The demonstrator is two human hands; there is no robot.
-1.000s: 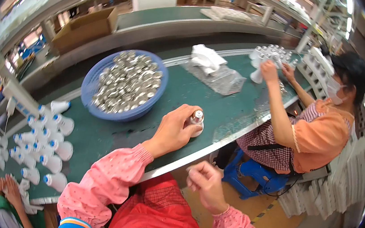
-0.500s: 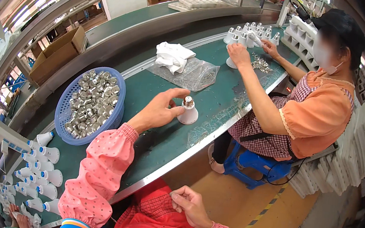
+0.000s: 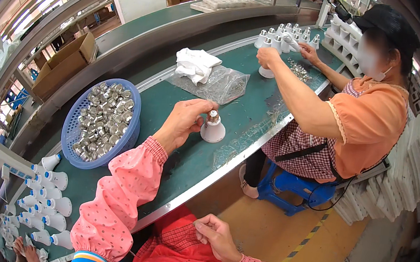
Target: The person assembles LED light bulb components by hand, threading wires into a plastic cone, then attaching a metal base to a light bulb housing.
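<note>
On the green bench stands a white bulb, upright, with a silver metal screw cap at its top. My left hand is closed at that cap, the index finger reaching over its far side and the thumb at its left. My right hand is held over my red checked apron, thumb and forefinger pinched on something tiny and greyish. Left of my left hand, a blue plastic basket holds many silver screw caps.
White bulb bodies with blue tips lie at the lower left. A white cloth rests on a clear plastic bag. At right, a co-worker handles bulbs near small metal pieces. The bench's metal edge runs before me.
My left fingers have drawn in and shifted around the cap, with the thumb now farther left. The bulb stays standing. My right hand keeps its pinch almost unmoved.
</note>
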